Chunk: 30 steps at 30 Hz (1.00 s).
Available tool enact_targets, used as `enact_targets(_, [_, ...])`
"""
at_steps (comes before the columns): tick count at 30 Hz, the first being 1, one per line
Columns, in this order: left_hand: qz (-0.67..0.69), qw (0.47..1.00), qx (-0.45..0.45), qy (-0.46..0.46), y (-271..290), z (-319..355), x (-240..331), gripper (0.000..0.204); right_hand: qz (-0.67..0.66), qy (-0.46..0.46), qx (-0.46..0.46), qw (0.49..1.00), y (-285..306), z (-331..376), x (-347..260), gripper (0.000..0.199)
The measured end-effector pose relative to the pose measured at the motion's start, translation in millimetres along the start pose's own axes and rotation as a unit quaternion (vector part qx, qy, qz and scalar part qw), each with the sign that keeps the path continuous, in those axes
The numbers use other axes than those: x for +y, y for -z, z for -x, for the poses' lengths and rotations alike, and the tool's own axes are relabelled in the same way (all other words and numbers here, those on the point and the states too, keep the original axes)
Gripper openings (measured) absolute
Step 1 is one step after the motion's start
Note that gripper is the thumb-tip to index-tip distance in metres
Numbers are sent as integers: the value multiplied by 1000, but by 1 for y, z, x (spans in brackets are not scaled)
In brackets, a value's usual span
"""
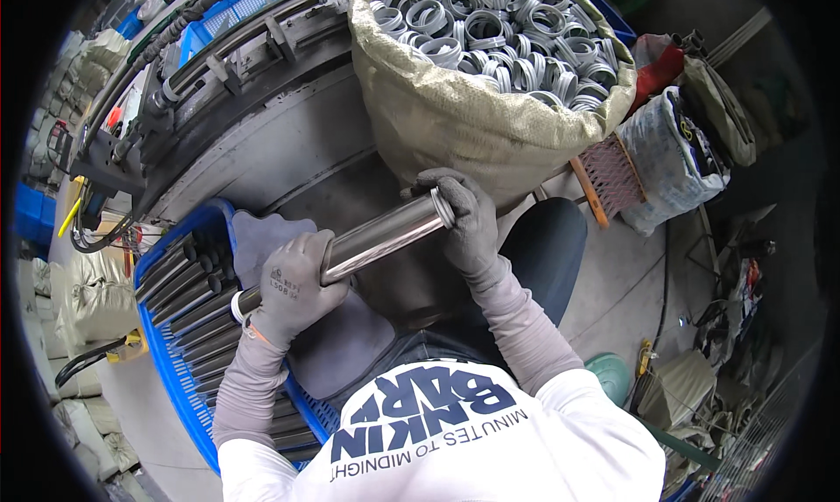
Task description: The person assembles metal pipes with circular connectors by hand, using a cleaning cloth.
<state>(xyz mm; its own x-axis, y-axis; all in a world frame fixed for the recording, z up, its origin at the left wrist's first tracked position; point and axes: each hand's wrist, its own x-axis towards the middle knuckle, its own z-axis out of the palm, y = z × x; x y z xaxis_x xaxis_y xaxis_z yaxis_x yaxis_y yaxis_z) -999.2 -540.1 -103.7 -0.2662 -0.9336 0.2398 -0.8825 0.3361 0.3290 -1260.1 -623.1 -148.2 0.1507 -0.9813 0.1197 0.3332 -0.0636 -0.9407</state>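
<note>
A shiny metal tube (385, 239) is held across my lap, its right end higher in the picture than its left. Around its middle-left part wraps my left hand (299, 285), in a grey glove. My right hand (465, 226), gloved too, closes on the right end, where a grey ring (444, 208) sits at the tube's rim. Beyond my left hand, in line with the tube, a pale ring (236, 308) encircles a dark tubular piece; the glove hides how the two join. Ahead stands a woven sack (464, 134) heaped with grey rings (486, 29).
At my left, a blue plastic basket (156, 349) holds several dark tubes (197, 287). A long machine (236, 82) runs along the upper left. Right of the sack are a crate with an orange-brown edge (591, 194) and a white bag (669, 152). A green stool (610, 375) stands by my right side.
</note>
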Motion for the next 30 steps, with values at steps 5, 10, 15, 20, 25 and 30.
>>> enact_targets(5, [-4, 1000, -6, 7, -2, -2, -2, 53, 11, 26, -8, 1000, -5, -4, -4, 36])
enact_targets(10, [10, 1000, -14, 22, -2, -1, -3, 53, -64, 9, 0, 998, -10, -7, 6, 36])
enact_targets(15, [9, 999, -23, 32, -3, 0, -6, 54, 16, 40, -23, 999, -15, -11, 2, 36])
enact_targets(20, [-2, 999, -39, 33, -2, 2, -8, 55, 34, 1, 11, 999, -18, -10, 6, 34])
enact_targets(25, [35, 997, -49, 36, 12, 2, -6, 51, 93, 6, 25, 995, -28, -2, -9, 40])
enact_targets(30, [287, 913, -208, 201, 58, -12, -11, 57, -197, -94, -81, 972, -21, 2, -42, 59])
